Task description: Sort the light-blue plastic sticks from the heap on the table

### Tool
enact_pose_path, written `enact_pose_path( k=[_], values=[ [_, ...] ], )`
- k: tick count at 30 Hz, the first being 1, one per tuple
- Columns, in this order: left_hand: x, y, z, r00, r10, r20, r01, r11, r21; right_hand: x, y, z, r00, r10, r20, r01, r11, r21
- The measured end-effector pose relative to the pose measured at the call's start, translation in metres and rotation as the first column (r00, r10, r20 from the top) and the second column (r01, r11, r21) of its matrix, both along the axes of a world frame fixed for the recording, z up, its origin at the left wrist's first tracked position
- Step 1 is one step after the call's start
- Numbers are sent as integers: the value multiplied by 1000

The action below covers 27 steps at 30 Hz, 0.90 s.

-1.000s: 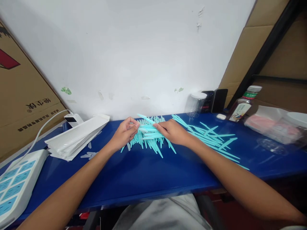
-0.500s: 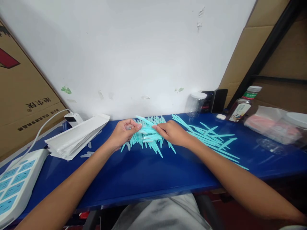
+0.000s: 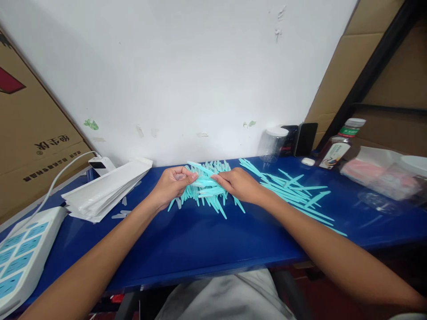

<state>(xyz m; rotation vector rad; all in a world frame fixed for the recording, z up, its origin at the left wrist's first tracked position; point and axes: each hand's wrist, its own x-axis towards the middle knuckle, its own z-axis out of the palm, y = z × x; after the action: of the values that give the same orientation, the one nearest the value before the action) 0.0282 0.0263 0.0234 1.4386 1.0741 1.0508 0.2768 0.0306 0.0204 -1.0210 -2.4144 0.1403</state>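
My left hand [image 3: 173, 183] is closed in a pinch over the middle pile, thumb against the curled index finger, at the pale end of a slim turquoise stick. My right hand [image 3: 238, 181] is closed around slim turquoise plastic sticks [image 3: 210, 192], which look like eyebrow razors; its thumb presses on top. The two hands are a short way apart, with sticks spanning between them. Beneath them lies a dense pile of the same razors [image 3: 218, 206], several with translucent ends. Small clear caps [image 3: 121, 215] lie on the blue table [image 3: 200, 249] to the left.
More turquoise razors [image 3: 300, 195] lie loosely at the right. White paper sleeves [image 3: 106, 191] are stacked at the left, near a power strip [image 3: 28, 253] and a white charger [image 3: 102, 165]. A clear jar [image 3: 273, 144], a phone [image 3: 306, 139], a bottle [image 3: 340, 144] and a plastic bag [image 3: 376, 173] stand at right.
Both hands stay almost in place, still closed at the same sticks. The whole view shifts very slightly.
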Motion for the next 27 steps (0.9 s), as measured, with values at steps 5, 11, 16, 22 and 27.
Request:
enact_pose_path(
  k=[5, 11, 16, 22, 27],
  values=[
    [1, 2, 0, 993, -4, 121, 11, 998, -59, 8, 4, 9, 998, -40, -46, 42, 999, 29],
    [0, 6, -7, 995, 46, 86, -37, 994, -100, 15, 7, 13, 997, -71, -43, 72, 997, 22],
    [-1, 10, -13, 989, 145, -30, -146, 989, -30, 12, 7, 7, 999, -46, -15, 46, 999, -2],
    [-1, 10, -10, 980, 194, -44, -194, 981, -7, 11, 8, 6, 998, -56, 1, 56, 998, 4],
    [0, 10, -11, 975, 222, 2, -221, 972, -75, 12, 8, 6, 999, -47, -3, 47, 999, -6]
  ],
)
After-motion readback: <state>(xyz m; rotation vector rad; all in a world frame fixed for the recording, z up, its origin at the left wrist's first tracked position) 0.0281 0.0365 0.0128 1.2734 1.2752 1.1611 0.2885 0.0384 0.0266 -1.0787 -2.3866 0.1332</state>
